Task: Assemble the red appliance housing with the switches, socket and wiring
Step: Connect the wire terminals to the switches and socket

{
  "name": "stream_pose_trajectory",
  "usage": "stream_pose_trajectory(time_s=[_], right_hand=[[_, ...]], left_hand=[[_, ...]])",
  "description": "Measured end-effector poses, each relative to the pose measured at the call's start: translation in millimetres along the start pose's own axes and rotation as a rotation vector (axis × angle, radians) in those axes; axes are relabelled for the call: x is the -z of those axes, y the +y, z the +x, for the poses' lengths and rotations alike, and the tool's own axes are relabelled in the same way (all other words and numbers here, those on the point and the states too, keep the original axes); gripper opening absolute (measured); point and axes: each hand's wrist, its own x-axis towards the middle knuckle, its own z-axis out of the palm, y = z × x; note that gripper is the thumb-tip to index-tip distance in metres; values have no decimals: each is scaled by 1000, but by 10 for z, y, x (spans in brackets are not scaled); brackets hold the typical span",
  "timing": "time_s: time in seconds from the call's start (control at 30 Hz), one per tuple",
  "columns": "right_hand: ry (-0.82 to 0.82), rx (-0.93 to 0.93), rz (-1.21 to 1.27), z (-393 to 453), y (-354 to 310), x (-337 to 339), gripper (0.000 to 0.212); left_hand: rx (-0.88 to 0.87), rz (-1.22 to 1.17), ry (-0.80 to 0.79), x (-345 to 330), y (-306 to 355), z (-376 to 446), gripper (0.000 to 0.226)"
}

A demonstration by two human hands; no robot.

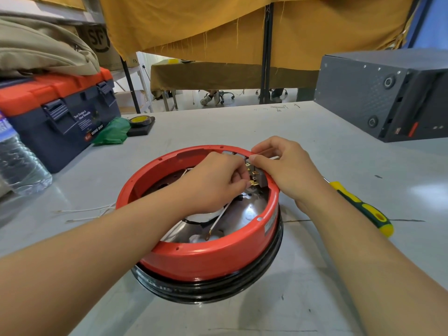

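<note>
The round red appliance housing (208, 258) lies open side up on a black ring in the middle of the grey table. A shiny metal plate shows inside it. At its far right inner wall sits a grey switch block with brass terminals (254, 172). My left hand (213, 183) reaches inside and pinches a brass connector at that block; a white wire (219, 219) with a ring terminal trails from it toward me. My right hand (283, 168) grips the rim and the block from outside, thumb on top.
A yellow-green screwdriver (363, 208) lies right of the housing. Loose white wires (84, 213) lie to the left. A blue and orange toolbox (55, 117), a water bottle (20, 163), tape roll (140, 120) and green bag stand at left. A dark computer case (388, 93) sits far right.
</note>
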Motion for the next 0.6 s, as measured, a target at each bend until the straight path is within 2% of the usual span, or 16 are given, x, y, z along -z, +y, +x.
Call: stream_pose_trajectory(time_s=[0.6], right_hand=[[4,6,-4,-20,-23,-6,11]], left_hand=[[27,78,41,-62,49,-8,9]])
